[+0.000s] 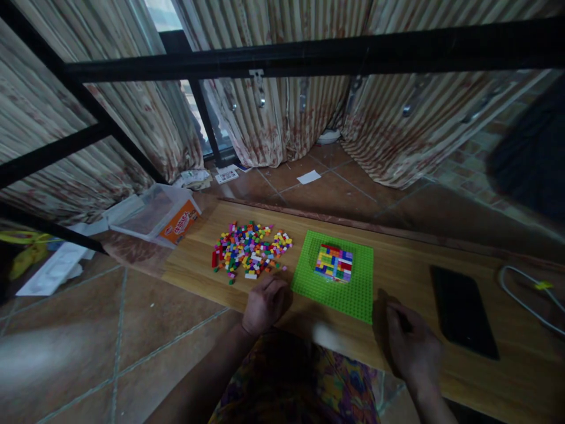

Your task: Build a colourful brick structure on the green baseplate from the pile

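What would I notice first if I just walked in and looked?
Probably the heap of tiny colourful bricks on the wooden board, just beyond the left hand. Beside it lies a bright green baseplate with a patch of built bricks on it. A black phone lies right of the right hand.

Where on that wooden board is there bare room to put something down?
Bare wood lies between the green baseplate and the black tablet, and behind the baseplate to the board's far edge. It is crowded where the loose brick pile spreads, with the left hand beside it.
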Demonstrator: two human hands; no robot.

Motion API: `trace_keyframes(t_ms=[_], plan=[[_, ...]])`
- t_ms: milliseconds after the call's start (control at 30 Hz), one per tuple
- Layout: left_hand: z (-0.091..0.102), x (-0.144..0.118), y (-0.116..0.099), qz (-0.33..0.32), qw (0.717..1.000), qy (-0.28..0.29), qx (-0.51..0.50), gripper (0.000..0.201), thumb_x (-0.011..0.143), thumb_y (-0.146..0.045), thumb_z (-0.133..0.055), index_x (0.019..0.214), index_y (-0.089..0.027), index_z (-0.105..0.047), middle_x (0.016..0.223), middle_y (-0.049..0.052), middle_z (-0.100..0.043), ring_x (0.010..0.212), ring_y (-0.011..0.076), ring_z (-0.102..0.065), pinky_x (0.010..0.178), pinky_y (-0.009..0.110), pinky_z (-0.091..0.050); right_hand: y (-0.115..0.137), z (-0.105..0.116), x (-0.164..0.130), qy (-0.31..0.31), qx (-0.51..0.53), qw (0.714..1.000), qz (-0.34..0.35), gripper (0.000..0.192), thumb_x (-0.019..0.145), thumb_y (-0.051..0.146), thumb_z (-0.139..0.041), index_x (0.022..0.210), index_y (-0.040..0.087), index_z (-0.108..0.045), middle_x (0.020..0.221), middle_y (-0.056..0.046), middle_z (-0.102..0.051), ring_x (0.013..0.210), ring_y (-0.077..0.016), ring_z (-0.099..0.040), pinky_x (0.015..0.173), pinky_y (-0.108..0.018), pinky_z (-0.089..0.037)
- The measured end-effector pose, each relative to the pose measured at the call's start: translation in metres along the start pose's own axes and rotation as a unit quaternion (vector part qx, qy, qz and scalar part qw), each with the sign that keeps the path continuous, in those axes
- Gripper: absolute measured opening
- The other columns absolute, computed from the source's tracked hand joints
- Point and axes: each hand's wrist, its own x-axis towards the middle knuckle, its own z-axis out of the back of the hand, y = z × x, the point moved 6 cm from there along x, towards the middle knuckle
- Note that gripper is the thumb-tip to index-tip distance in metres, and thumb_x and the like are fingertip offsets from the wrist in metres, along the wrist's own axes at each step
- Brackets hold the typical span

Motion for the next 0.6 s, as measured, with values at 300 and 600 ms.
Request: trace_keyframes(t_ms=[300, 600], plan=[[0.01, -0.008, 0.01, 0.039, 0.997, -0.073, 0.0, 0.019, 0.089, -0.014, -0.047, 0.1, -0.02, -0.06, 0.095, 0.007, -0.064, 0.088, 0.0143, -0.064, 0.076, 0.026, -0.053, 0.001, 0.001, 0.0, 0.008, -0.016, 1.0, -0.007, 0.042, 0.081, 0.052, -0.049, 0.097, 0.019, -0.07, 0.101, -0.011, -0.072, 0.086, -0.0312, -0.068, 0.071, -0.037, -0.05], [0.056, -0.017, 0.04, 0.141, 0.965, -0.178, 0.132, 0.016, 0.085, -0.023, -0.056, 0.099, -0.019, -0.059, 0.095, 0.006, -0.062, 0.082, 0.0148, -0.062, 0.073, 0.027, -0.053, 0.001, 0.001, 0.0, 0.005, -0.034, 0.999, 0.007, 0.041, 0.082, 0.051, -0.048, 0.096, 0.02, -0.07, 0.102, -0.01, -0.072, 0.086, -0.0293, -0.068, 0.071, -0.035, -0.05]])
